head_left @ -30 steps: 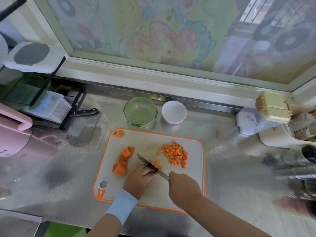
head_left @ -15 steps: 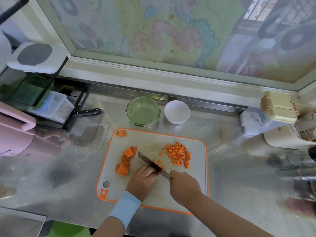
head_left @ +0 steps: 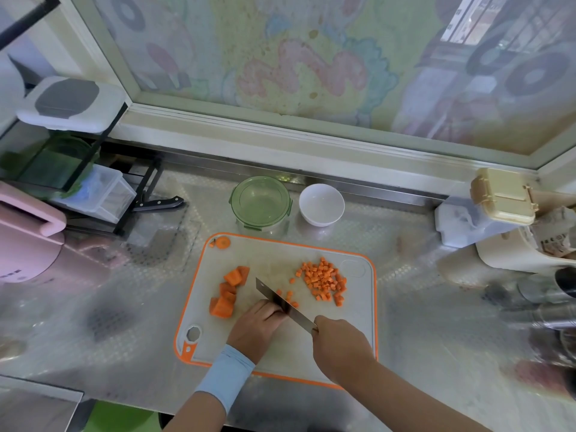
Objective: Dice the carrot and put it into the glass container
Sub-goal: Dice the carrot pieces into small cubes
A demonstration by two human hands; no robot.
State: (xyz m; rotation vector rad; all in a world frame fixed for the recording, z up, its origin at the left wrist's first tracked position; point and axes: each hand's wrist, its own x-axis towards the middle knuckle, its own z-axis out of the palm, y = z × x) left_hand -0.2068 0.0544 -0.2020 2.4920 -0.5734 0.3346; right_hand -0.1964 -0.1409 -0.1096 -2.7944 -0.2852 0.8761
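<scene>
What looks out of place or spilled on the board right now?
Nothing spilled: diced carrot and larger chunks all lie on the cutting board. Only a lone round carrot slice sits apart at its far left corner.

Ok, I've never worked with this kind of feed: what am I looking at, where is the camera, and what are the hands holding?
There is no machine: a person works with bare hands, and the single camera sits on their head, looking down at a steel counter. The right hand grips a knife, its blade down on a cutting board. The left hand, with a blue wristband, rests curled against the blade; what it steadies is hidden. Right of the blade lies a pile of diced carrot; left of it lie bigger carrot chunks. Behind the board stand the glass container with a green rim, no carrot visible in it, and a white bowl.
</scene>
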